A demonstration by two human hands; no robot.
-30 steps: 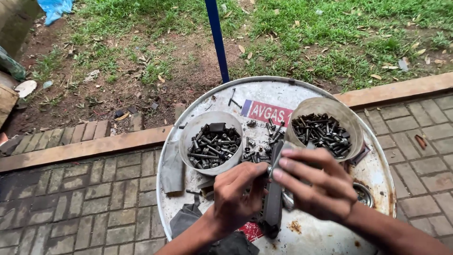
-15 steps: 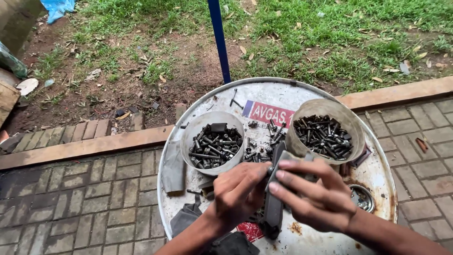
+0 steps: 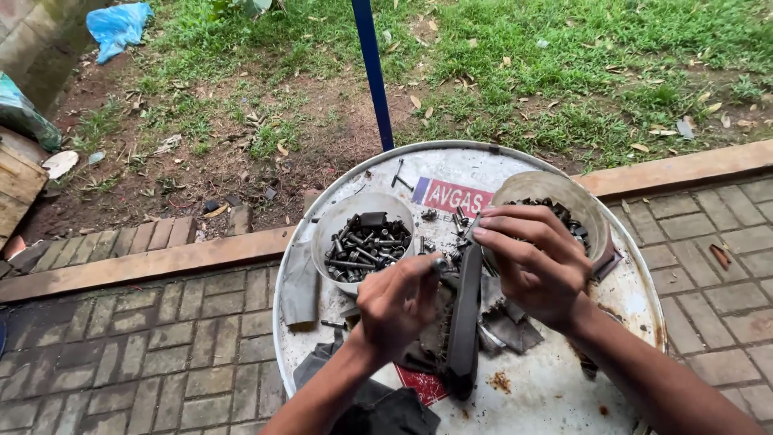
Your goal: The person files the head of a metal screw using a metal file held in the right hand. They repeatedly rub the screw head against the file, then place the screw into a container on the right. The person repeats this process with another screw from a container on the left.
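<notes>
Left hand (image 3: 398, 302) pinches a small bolt (image 3: 440, 263) just over the long black part (image 3: 465, 322) at the white drum top's (image 3: 555, 387) centre, right hand (image 3: 531, 262) curled loosely over the part's far end, probably steadying it, both bolt tubs (image 3: 362, 242) just beyond for easy reach.

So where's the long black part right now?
In the head view the long black part lies lengthwise on the white drum top, between the left hand and the right hand, just in front of the two bolt cups.
</notes>
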